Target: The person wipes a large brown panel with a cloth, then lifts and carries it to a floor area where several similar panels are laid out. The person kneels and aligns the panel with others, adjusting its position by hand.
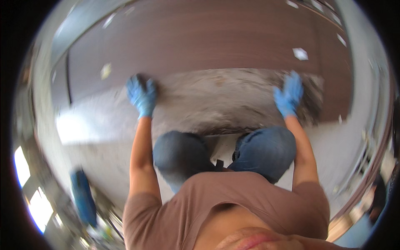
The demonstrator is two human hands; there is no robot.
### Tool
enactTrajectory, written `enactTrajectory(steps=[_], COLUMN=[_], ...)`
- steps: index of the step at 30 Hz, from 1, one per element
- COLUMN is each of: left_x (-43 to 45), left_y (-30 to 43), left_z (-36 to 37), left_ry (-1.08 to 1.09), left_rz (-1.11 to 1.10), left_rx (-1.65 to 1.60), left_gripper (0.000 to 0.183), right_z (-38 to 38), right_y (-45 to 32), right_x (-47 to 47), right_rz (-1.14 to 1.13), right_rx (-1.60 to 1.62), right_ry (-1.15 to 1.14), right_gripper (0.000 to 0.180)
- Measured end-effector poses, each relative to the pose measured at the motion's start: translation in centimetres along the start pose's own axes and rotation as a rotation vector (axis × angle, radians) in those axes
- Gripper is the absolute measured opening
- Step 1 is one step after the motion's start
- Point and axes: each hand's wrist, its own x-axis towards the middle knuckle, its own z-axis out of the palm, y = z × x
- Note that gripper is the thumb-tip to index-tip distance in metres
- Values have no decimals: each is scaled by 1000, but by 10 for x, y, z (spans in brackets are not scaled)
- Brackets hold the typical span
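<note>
Before my bent knees lies a long strip with a grey, marble-like pattern [218, 90], along the near edge of a wide brown sheet or panel [203, 37]. My left hand [142, 95], in a blue glove, rests near the line where the patterned strip meets the brown surface, thumb apart from the fingers. A dark patch shows at its fingertips; shadow or object, I cannot tell. Toward the strip's right end, my right hand [289, 93], also blue-gloved, lies with its palm down and thumb spread. Nothing shows in its grasp. Motion blur softens the surface.
A small white piece [300, 54] and a yellowish piece [106, 71] sit on the brown surface. Grey floor [100, 165] surrounds the panel. A blue object [83, 197] stands behind me at left. Blurred clutter and a person [378, 193] appear at the right rim.
</note>
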Motion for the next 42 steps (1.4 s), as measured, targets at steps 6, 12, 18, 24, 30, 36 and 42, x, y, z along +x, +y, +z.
enactTrajectory(steps=[6, 12, 18, 24, 30, 36, 42], left_x=[-114, -193, -199, -206, -198, -191, -187], left_y=[-51, -86, -84, -99, -100, -98, -99], left_z=[-21, -14, 2, -5, -18, -27, -37], left_ry=[158, 235, 327, 312, 232, 189, 97], left_rz=[-547, -1915, -1934, -1903, -1956, -1962, -1954], left_rx=[2, -920, -1295, -1587, -1539, -1547, -1504], left_gripper=[96, 66, 45, 42, 42, 37, 33], right_z=[-6, -3, -24, -43, -44, -39, -38], right_y=[35, 42, 28, 7, 10, 18, 18], right_x=[-92, -140, -123, -113, -112, -115, -112], right_rz=[-341, -572, -656, -635, -594, -612, -669], right_rx=[71, -173, -135, -77, -147, -41, -5], right_ry=[-155, -523, -542, -487, -587, -518, -434], right_gripper=[66, 51, 58, 61, 63, 56, 45])
